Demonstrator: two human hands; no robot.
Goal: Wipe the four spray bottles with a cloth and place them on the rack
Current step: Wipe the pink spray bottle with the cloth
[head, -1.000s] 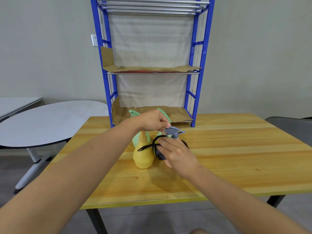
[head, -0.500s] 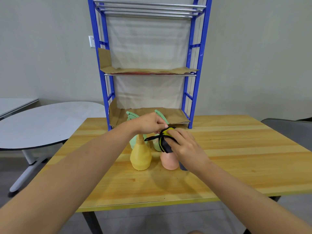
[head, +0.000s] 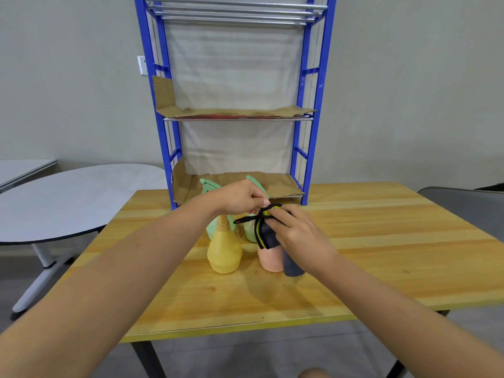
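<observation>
A yellow spray bottle [head: 224,251] and a pink spray bottle [head: 270,258] stand side by side on the wooden table [head: 381,241]. Two green spray bottles [head: 211,230] stand behind them, mostly hidden by my hands. My right hand [head: 297,236] holds a dark cloth [head: 266,233] with yellow trim against the top of the pink bottle, whose head is hidden. My left hand [head: 241,199] pinches something at that bottle's top, just above the cloth. The blue rack [head: 313,105] stands at the table's far edge.
Cardboard sheets [head: 234,111] line the rack's middle and bottom shelves, with metal bars at its top. A round white table [head: 62,200] stands to the left. A grey chair back [head: 463,205] shows at the right.
My right hand has slid the cloth up from the pink bottle's body to its top, covering the grey spray head that showed before. My left hand stays at the bottle's top.
</observation>
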